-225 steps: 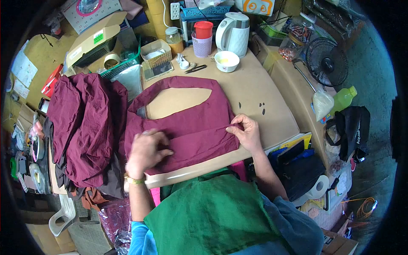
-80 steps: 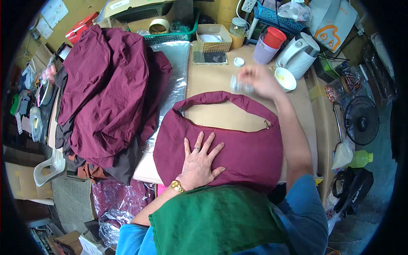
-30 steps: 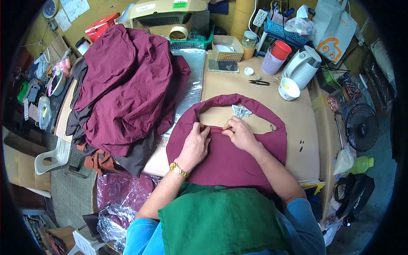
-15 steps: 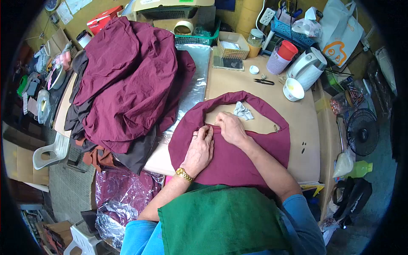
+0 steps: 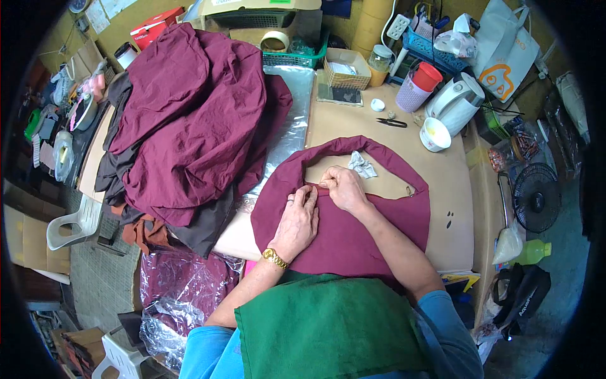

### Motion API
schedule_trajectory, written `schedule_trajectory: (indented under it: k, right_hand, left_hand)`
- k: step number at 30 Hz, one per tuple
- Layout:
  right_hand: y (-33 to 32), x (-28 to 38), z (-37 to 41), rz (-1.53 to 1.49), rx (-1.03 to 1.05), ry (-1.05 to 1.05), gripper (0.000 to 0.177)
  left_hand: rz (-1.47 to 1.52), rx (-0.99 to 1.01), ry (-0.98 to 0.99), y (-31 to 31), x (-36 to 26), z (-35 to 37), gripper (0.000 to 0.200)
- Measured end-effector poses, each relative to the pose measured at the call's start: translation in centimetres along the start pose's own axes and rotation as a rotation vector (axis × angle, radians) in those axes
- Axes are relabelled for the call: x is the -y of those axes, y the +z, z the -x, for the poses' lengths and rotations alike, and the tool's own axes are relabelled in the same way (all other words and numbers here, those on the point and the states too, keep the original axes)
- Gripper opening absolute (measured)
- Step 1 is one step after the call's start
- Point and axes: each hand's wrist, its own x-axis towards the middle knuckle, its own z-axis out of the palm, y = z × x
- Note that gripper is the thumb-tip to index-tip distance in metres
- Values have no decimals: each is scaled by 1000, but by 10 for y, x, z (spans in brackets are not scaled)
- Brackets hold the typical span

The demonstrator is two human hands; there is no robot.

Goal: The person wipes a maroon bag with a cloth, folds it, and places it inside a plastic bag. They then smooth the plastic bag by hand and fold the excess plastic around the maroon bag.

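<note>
A maroon fabric bag (image 5: 360,239) with a wide loop strap (image 5: 372,145) lies flat in front of me on the work table. Along its upper edge runs a zipper (image 5: 377,198), and a small metal piece (image 5: 409,191) shows at the right end. My left hand (image 5: 295,218) lies on the bag, its fingers stretched toward the zipper's left end and pressing the cloth. Close beside those fingertips, my right hand (image 5: 344,188) is closed in a pinch at the edge. Whatever it pinches is hidden by the fingers. A crumpled white scrap (image 5: 362,165) sits inside the strap loop.
A large heap of maroon fabric (image 5: 189,126) covers the table's left side. Black thread snips (image 5: 392,122), a white bowl (image 5: 435,134) and an electric kettle (image 5: 456,101) stand beyond the bag. A basket (image 5: 346,68) is at the back.
My right hand has turned slightly and its fingers have drawn tighter at the bag's edge. My left hand stays in place on the cloth.
</note>
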Motion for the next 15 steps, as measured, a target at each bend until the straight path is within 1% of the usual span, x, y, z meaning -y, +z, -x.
schedule_trajectory:
  k: [1, 2, 3, 4, 5, 6, 8, 9, 10, 12, 13, 15]
  right_hand:
    - [0, 0, 0, -28, 1, 86, 10]
    - [3, -13, -4, -28, -2, 86, 10]
    - [9, -36, -12, -231, -57, 116, 8]
    - [7, -40, -17, -433, -111, 145, 7]
    - [4, -44, -19, -533, -128, 205, 11]
    - [-3, -39, -18, -533, -130, 204, 11]
    - [-16, -30, -15, -781, -108, 255, 16]
    - [-26, -18, -12, -839, -85, 215, 23]
    - [-34, -17, -13, -839, -86, 216, 23]
    - [-54, -20, -18, -764, -100, 97, 26]
    - [-72, -1, -19, -447, -209, 99, 26]
    - [-91, -33, -39, 11, -482, -5, 18]
  left_hand:
    - [-2, -8, 4, 0, 0, 0, 44]
    - [-4, -15, 9, 0, -1, 0, 45]
    - [-3, -16, 12, 0, 0, 0, 45]
    - [-4, -17, 14, 1, 0, 0, 45]
    - [-6, -18, 15, 1, 1, 0, 45]
    - [-7, -19, 16, 1, 0, 0, 45]
    - [-3, -2, 0, 1, 0, 0, 45]
    - [-4, -1, 1, 1, 1, 0, 45]
    - [-2, 10, -10, 1, 1, 0, 45]
    - [1, 24, -13, 1, 1, -1, 45]
    - [-13, 19, -2, 1, 1, -1, 45]
    - [-23, 18, 15, 2, 1, 0, 45]
